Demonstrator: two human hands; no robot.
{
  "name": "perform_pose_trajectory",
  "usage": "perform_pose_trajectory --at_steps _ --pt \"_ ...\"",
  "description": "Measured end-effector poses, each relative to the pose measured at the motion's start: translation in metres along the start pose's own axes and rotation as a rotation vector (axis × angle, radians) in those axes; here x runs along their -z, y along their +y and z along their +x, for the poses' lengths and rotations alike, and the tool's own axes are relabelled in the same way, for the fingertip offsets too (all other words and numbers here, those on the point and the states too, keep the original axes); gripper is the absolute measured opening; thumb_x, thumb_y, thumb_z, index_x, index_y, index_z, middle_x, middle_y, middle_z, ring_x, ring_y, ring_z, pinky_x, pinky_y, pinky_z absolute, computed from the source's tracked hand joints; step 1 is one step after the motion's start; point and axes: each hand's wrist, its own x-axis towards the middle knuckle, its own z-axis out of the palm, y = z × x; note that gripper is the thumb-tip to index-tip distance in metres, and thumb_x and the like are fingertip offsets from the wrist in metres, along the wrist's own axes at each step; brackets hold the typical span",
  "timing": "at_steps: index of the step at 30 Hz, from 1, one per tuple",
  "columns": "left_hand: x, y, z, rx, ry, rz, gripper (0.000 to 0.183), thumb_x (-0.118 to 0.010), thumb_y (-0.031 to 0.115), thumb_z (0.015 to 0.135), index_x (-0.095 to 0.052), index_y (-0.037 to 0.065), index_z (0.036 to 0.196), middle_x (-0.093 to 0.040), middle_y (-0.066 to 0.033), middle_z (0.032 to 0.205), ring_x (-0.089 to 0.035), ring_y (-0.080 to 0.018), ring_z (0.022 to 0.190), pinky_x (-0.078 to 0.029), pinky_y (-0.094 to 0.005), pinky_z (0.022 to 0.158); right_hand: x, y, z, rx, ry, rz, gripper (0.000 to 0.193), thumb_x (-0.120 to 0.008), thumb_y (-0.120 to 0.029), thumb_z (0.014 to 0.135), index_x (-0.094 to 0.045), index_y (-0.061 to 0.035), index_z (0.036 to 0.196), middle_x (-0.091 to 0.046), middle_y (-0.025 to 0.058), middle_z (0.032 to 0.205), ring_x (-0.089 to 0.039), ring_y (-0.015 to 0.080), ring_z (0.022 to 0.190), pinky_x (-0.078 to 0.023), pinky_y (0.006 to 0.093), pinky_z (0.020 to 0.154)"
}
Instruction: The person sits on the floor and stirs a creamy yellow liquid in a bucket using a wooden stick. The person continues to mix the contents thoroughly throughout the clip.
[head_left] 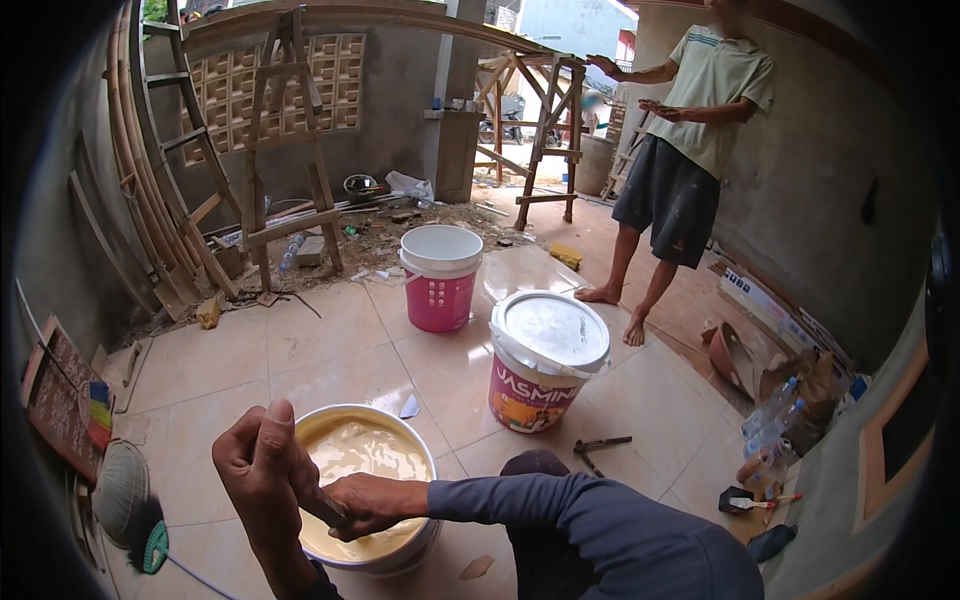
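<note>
Paint bucket point(365, 455) on beige tiled floor point(330, 350), both hands' grip closed on a stick point(325, 510), unfinished porch.

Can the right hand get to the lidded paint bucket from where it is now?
Probably yes: the right hand is over the open bucket of cream paint, and only bare tile separates that from the lidded bucket, though it's a forward stretch.

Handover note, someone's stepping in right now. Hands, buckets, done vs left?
Left hand: fist closed around a thin stick above the open bucket.
Right hand: grip on the stick's lower part, over the bucket rim.
Open bucket holds cream paint.
Lidded bucket and pink bucket stand apart on the tiles behind.
Done: this bucket's lid is off.
Left: lidded bucket unopened.
</note>
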Motion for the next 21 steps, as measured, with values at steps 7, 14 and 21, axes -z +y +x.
perform_pose_trajectory --at_steps 7,14,21 --pt "-0.018 -0.044 0.004 -0.206 -0.205 0.247 0.043 -0.069 0.018 0.099 -0.048 0.008 0.063 -0.044 0.0023 0.048 -0.040 -0.0055 0.039 -0.030 -0.0252 0.036 0.005 0.022 0.007 -0.052 0.112 -0.099 0.022 -0.070 -0.018 0.082 -0.059 -0.0038 0.095 -0.067 0.0180 0.089 -0.066 0.0419 0.086 -0.052 0.0494 0.077" --pt "-0.006 -0.059 0.025 -0.169 -0.170 -0.157 0.040 -0.067 0.016 0.101 -0.051 0.005 0.066 -0.045 0.0005 0.050 -0.038 -0.0056 0.040 -0.029 -0.0249 0.039 0.037 0.034 0.004 -0.072 0.250 -0.327 0.020 -0.071 -0.015 0.077 -0.059 -0.0057 0.091 -0.065 0.0160 0.087 -0.066 0.0426 0.084 -0.051 0.0501 0.074" --pt "0.002 -0.049 0.029 -0.100 -0.176 -0.300 0.046 -0.062 0.023 0.104 -0.043 0.010 0.064 -0.037 0.0019 0.048 -0.031 -0.0069 0.038 -0.030 -0.0274 0.036 0.047 0.023 -0.011 -0.220 0.053 -0.376 0.020 -0.069 -0.019 0.074 -0.058 -0.0024 0.079 -0.063 0.0177 0.075 -0.064 0.0431 0.074 -0.048 0.0507 0.067"
